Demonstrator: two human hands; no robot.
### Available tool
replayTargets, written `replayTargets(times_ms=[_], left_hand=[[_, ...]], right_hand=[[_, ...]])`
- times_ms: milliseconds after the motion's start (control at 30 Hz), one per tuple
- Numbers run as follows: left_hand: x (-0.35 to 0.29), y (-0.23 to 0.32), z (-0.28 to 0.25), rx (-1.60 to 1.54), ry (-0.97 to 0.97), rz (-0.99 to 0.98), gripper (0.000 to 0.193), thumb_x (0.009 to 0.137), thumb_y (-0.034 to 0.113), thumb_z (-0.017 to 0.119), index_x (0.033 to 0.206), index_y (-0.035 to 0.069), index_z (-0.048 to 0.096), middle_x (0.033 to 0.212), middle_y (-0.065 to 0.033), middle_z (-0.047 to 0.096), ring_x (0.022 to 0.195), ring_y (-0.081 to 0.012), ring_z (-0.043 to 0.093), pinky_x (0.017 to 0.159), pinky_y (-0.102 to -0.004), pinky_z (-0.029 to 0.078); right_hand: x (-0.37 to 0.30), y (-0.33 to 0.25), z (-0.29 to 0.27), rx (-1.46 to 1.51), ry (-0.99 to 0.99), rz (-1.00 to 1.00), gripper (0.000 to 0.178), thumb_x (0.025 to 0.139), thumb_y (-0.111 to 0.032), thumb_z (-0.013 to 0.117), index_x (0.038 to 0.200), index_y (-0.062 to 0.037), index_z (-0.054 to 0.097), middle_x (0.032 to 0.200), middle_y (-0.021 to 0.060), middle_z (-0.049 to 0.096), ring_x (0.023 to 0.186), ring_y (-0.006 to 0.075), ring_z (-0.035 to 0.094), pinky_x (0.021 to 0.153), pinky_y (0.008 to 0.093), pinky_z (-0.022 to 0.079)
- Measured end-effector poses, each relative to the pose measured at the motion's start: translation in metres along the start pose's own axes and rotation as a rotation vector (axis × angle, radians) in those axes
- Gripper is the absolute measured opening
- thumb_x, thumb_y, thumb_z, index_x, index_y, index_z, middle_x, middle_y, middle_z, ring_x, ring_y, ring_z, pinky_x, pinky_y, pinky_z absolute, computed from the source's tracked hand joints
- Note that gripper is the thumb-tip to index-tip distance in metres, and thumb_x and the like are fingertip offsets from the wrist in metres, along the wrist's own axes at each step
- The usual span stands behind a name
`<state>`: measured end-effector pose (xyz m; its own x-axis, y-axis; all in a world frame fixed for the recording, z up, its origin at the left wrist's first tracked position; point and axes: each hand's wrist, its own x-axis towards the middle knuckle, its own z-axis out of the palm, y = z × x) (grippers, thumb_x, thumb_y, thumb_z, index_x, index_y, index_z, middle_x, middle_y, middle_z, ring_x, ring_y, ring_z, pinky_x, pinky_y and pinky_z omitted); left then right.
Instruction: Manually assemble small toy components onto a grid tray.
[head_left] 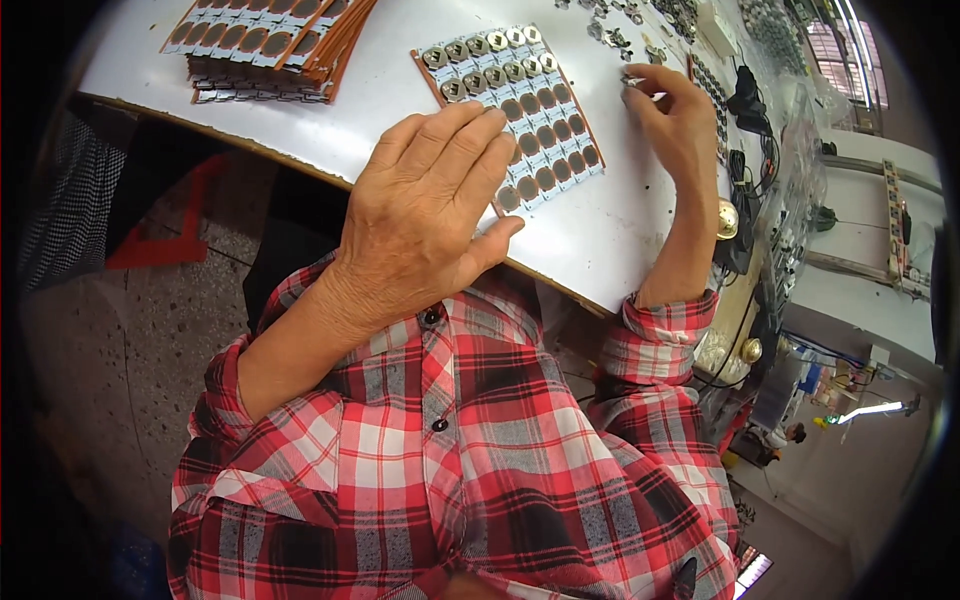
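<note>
A panel of small circuit boards lies at a slant on the white table, with rows of round dark discs. Shiny metal clips cover the discs of its two far rows. My left hand rests flat over the panel's near left part, fingers stretched out, and hides some of the discs. To the right of the panel, my right hand is raised a little with thumb and forefinger closed round a small metal piece. Fingers hide most of that piece.
Stacked circuit board panels stand at the far left. Loose metal clips are scattered at the far right, beside a strip of dark round parts. Black cables and plastic bags lie past the table's right side. The table edge runs close in front.
</note>
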<state>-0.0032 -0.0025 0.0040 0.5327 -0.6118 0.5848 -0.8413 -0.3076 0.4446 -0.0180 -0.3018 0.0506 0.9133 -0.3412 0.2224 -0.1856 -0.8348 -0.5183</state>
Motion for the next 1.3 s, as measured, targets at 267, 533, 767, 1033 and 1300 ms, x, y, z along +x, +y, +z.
replayTargets(times_ms=[267, 533, 767, 1033, 1300], left_hand=[[-0.003, -0.001, 0.003, 0.024, 0.008, 0.014, 0.064, 0.070, 0.030, 0.085, 0.123, -0.001, 0.065, 0.130, -0.0133, 0.064, 0.127, -0.0288, 0.057, 0.107, -0.0431, 0.043], [-0.002, -0.002, 0.001, -0.003, 0.010, 0.001, 0.061, 0.072, 0.026, 0.083, 0.125, -0.001, 0.066, 0.134, -0.0149, 0.064, 0.128, -0.0320, 0.059, 0.105, -0.0472, 0.047], [-0.002, -0.002, 0.000, 0.005, -0.003, -0.005, 0.062, 0.071, 0.026, 0.083, 0.125, 0.000, 0.067, 0.133, -0.0148, 0.065, 0.127, -0.0318, 0.059, 0.104, -0.0466, 0.048], [-0.003, -0.002, 0.002, -0.017, 0.031, 0.002, 0.060, 0.073, 0.030, 0.084, 0.124, 0.001, 0.067, 0.134, -0.0145, 0.065, 0.125, -0.0320, 0.060, 0.102, -0.0467, 0.048], [0.012, -0.016, -0.009, -0.381, 0.197, -0.128, 0.042, 0.081, 0.014, 0.083, 0.116, -0.003, 0.068, 0.100, -0.0147, 0.070, 0.087, -0.0269, 0.069, 0.077, -0.0342, 0.055]], right_hand=[[-0.004, -0.008, -0.016, 0.362, -0.090, -0.008, 0.021, 0.085, 0.000, 0.059, 0.096, -0.0042, 0.076, 0.091, 0.0007, 0.072, 0.072, 0.0068, 0.061, 0.060, 0.0218, 0.044], [-0.009, -0.022, -0.014, 0.125, 0.003, 0.193, 0.013, 0.091, -0.011, 0.067, 0.100, -0.0038, 0.075, 0.087, 0.0008, 0.071, 0.070, 0.0072, 0.062, 0.057, 0.0224, 0.045], [-0.013, -0.022, -0.012, 0.086, -0.226, 0.142, 0.010, 0.090, -0.013, 0.071, 0.095, -0.0036, 0.072, 0.080, -0.0023, 0.068, 0.066, 0.0052, 0.058, 0.055, 0.0219, 0.043], [-0.015, -0.032, -0.017, 0.462, -0.089, 0.052, 0.010, 0.085, 0.000, 0.070, 0.095, 0.0005, 0.070, 0.086, 0.0041, 0.068, 0.071, 0.0092, 0.060, 0.061, 0.0225, 0.044], [-0.034, -0.079, 0.036, 0.485, -0.002, -0.444, 0.016, 0.084, 0.012, 0.066, 0.095, 0.0004, 0.067, 0.087, 0.0017, 0.069, 0.075, 0.0069, 0.066, 0.064, 0.0207, 0.051]])
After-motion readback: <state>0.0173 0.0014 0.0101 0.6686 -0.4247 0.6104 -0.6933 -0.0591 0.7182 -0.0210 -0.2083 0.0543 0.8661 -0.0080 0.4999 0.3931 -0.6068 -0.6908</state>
